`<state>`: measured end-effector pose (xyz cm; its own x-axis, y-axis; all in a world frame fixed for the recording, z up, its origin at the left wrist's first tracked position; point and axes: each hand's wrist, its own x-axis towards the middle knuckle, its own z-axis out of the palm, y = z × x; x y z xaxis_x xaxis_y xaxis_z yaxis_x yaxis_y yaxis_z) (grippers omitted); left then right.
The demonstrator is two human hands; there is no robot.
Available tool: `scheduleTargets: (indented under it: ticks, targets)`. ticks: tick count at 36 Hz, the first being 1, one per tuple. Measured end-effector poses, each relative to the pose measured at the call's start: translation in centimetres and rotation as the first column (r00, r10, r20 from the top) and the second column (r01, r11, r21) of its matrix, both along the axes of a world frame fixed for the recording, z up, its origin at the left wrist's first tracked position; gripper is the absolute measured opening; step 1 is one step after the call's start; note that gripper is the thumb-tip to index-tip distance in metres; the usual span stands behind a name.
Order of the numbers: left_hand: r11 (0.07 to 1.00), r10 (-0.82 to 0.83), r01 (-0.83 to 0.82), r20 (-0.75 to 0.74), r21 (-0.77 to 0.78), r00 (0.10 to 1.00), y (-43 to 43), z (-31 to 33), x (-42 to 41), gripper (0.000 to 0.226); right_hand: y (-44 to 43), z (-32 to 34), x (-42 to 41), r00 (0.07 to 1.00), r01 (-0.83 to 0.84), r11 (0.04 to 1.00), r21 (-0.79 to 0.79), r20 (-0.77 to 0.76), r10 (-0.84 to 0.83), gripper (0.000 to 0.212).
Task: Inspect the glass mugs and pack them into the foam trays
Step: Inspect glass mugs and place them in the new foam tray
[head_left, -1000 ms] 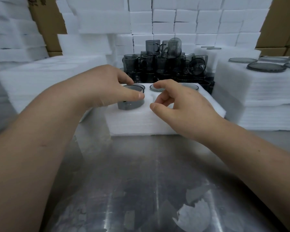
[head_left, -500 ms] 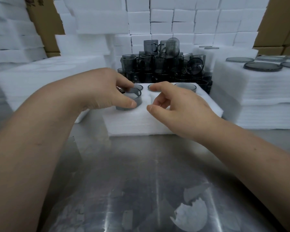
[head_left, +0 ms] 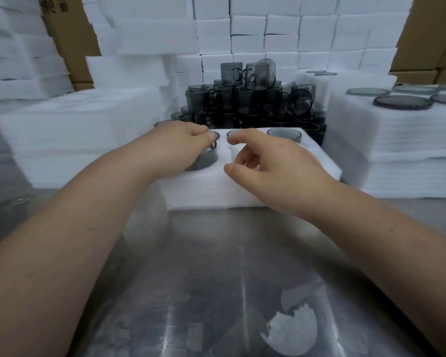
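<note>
Foam tray [head_left: 242,194]: rear mugs [head_left: 283,134] seated | left hand [head_left: 175,143] grips front-left mug [head_left: 206,158] | right hand [head_left: 276,166] relaxed, empty

Single head-worn view, above the steel table [head_left: 216,266], facing forward and down, close to the foam tray [head_left: 242,186]

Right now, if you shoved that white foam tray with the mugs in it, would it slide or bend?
The foam tray probably slides easily: it looks light and sits on a smooth steel table. It likely flexes if lifted by one edge, being soft layered foam. The seated mugs add some weight.
</note>
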<state>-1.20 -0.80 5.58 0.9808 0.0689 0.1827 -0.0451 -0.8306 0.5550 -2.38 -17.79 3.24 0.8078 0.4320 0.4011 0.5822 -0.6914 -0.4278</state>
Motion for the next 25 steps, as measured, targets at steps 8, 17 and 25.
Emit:
scheduleTargets:
  ticks: [8,17,25]
  targets:
    - [0.994,0.014,-0.013,-0.006,0.11,1.0,-0.11,-0.03,-0.06,0.038,0.05,0.03,0.04,1.0,0.0,1.0,-0.023,-0.007,0.0,0.038]
    - [0.981,0.005,0.008,-0.069,0.196,0.998,-0.21,-0.2,0.23,0.045,0.04,0.03,0.06,1.0,-0.004,0.999,-0.036,-0.017,0.003,0.037]
    - [0.965,-0.075,0.108,-0.146,0.238,0.986,0.22,-0.66,0.72,0.049,0.11,-0.01,0.06,1.0,-0.001,0.999,-0.041,-0.011,0.0,0.037]
